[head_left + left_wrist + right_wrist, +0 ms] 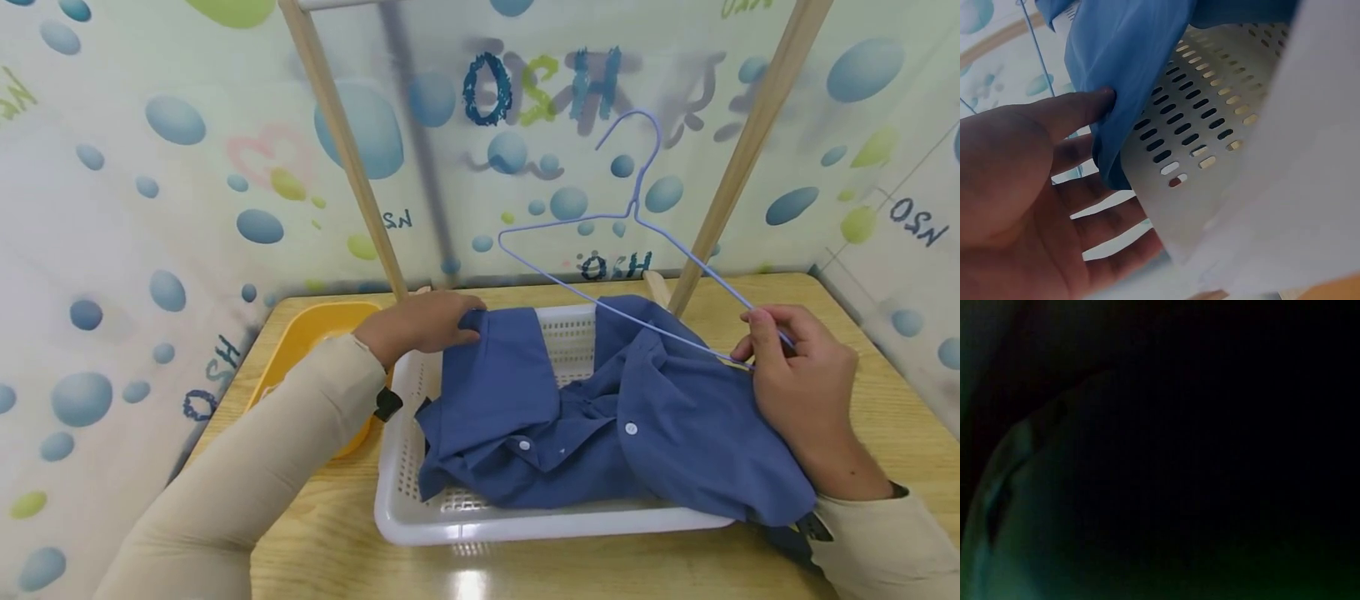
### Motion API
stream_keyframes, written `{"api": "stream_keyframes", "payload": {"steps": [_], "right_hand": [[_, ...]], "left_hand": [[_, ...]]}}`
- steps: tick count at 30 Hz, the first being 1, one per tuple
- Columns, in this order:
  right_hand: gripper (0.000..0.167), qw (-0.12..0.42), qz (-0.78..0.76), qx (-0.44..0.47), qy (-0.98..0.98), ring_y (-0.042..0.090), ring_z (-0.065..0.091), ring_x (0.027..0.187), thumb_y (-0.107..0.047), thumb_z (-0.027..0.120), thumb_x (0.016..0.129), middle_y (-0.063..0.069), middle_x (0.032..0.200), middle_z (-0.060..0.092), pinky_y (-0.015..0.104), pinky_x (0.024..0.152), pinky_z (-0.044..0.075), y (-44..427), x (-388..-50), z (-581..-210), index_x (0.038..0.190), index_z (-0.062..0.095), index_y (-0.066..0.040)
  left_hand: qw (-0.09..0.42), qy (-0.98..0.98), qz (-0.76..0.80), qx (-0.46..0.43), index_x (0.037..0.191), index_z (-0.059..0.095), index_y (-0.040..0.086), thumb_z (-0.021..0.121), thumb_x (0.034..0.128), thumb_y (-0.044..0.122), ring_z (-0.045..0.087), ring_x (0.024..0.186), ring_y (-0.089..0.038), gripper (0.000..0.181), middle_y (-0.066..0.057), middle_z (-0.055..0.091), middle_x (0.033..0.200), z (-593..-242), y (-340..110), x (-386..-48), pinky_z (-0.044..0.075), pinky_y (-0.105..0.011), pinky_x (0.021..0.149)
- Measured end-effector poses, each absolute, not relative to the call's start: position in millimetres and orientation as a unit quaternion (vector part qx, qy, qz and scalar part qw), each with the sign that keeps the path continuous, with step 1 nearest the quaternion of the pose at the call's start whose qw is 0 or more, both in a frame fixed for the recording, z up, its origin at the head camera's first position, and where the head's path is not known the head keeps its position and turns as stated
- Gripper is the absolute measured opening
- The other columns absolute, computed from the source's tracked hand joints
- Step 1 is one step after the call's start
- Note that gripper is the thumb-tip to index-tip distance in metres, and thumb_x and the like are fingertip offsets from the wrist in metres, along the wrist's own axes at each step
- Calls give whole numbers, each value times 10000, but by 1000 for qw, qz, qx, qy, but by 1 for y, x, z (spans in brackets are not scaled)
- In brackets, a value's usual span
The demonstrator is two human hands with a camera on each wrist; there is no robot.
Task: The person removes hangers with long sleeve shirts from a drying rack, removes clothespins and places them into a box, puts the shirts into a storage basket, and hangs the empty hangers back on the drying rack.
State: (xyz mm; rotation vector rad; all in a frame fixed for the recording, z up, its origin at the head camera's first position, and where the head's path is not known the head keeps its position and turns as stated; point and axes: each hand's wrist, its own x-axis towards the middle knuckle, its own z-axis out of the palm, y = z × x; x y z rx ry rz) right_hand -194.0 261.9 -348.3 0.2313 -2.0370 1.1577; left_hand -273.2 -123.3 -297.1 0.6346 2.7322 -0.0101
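Note:
A blue shirt (498, 375) with white buttons lies rumpled over a white perforated basket (427, 533). At the basket's far left, my left hand (423, 323) pinches an edge of the shirt; the left wrist view shows the thumb and index finger on the cloth (1125, 59), the other fingers spread behind it. My right hand (806, 387) grips the right end of a thin purple-blue wire hanger (573, 218), its hook pointing up. The shirt's right part hangs over the basket rim beneath that hand. Nearly all of the right wrist view is dark.
A yellow basket (300, 333) stands left of the white one, partly behind my left forearm. Two wooden posts (352, 167) of a rack rise at the back of the wooden table (360, 517). Behind them is a wall with a bubble print (176, 121).

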Motion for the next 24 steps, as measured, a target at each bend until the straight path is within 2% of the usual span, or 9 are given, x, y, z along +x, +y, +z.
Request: {"api": "stream_keyframes", "payload": {"steps": [6,13,18,24], "right_hand": [[171,385,460,88,-795,-180,531,532,-63,617,971,-358,647,558,39,510,359,264,-194,-349,985,681,94],[177,383,451,88,-801,-191,527,540,-87,615,978,-378,655,548,46,501,352,262,-193,-345,985,686,75],[173,386,457,90,-796,-178,525,532,-73,613,975,-368,651,553,53,496,343,263,-192,-345,981,683,85],[172,384,469,95,-790,-161,533,530,-61,613,972,-352,643,559,59,491,343,263,-192,-345,977,676,99]], "left_hand": [[146,963,-4,226,1454,517,155,615,1000,280,606,1244,-270,481,-87,611,1392,-295,-119,-272,493,-430,1036],[113,961,-2,253,1397,594,163,661,971,189,612,1246,-258,432,-48,618,1397,-295,-118,-277,513,-411,1012],[107,961,-6,256,1354,633,128,664,969,184,627,1224,-253,390,-51,644,1364,-294,-114,-277,510,-408,1019],[101,965,-15,240,1355,635,147,664,971,198,630,1209,-251,388,-47,651,1353,-294,-110,-275,511,-433,1015]]}}
